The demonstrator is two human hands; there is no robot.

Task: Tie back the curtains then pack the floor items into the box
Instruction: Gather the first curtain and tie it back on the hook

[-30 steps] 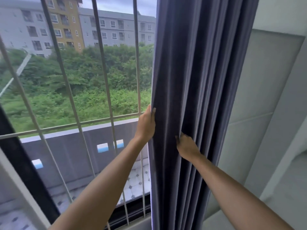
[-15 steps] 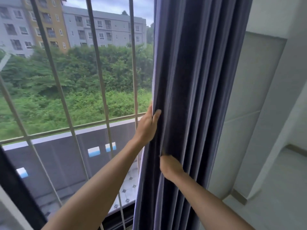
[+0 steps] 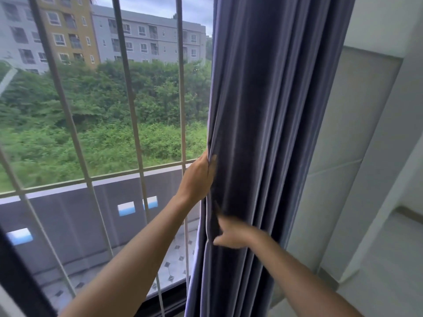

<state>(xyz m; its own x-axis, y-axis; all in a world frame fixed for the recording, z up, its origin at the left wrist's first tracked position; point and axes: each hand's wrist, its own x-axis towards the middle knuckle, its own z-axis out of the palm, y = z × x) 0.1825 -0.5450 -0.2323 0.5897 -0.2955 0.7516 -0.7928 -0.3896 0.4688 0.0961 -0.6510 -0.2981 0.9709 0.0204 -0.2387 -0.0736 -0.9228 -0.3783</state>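
At the right of the barred window [image 3: 128, 110] the gathered curtain [image 3: 270, 133] is hung; its leading edge is gripped by the left hand [image 3: 198, 177], while the blurred right hand [image 3: 233, 233] is seen among lower folds, its grip undetermined. Pleats could be spilled if that edge is slipped; no tie-back is visible.

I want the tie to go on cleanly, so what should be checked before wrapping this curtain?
1. Curtain gathered into folds beside the wall: ok.
2. Left hand grips the curtain's window-side edge: ok.
3. Right hand has a firm hold lower on the folds: cannot tell, it is blurred.
4. Tie-back or cord within reach: cannot tell, none is in view.
5. Fabric clear of the window bars: ok, the edge hangs beside them.
6. Box and floor items ready for afterwards: cannot tell, out of view.
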